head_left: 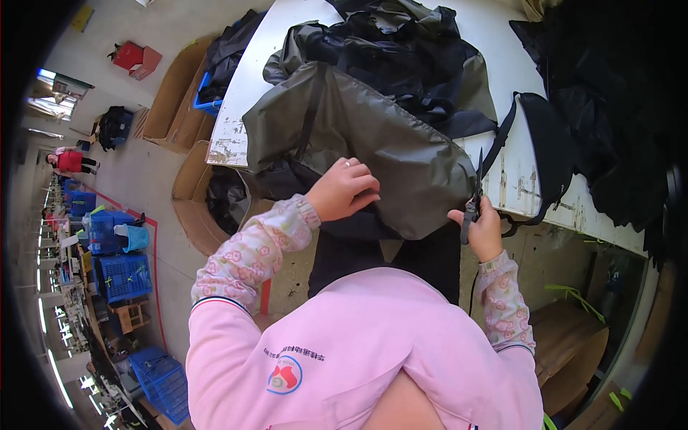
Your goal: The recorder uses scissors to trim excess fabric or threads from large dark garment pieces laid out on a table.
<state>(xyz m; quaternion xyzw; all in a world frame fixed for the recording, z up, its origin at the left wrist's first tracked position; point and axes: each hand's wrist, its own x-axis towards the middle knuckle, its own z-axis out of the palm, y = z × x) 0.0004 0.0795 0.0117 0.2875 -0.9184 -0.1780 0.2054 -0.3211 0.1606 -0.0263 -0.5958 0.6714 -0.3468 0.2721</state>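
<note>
At the olive fabric (412, 161), left hand (344, 191) curls, right hand (486, 231) grips scissors (471, 211).

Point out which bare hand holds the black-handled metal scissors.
The right hand grips the scissors; the ringed left hand, over shiny olive-grey fabric, has none.

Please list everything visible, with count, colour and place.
table: one, white, ahead
fabric panel: one, olive, over table edge
fabric pile: one, black-olive, on table
fabric heap: one, black, right
scissors: one, dark, right of centre
cardboard boxes: several, brown, left, lower right
blue crates: several, blue, left
basin: one, light blue, left
box: one, red, upper left
co-worker: one, red top, far left
shirt: one, pink, lower centre
floral sleeves: two, pink, forearms
left grip: one, bare, over fabric panel
right grip: one, bare, holding scissors
</note>
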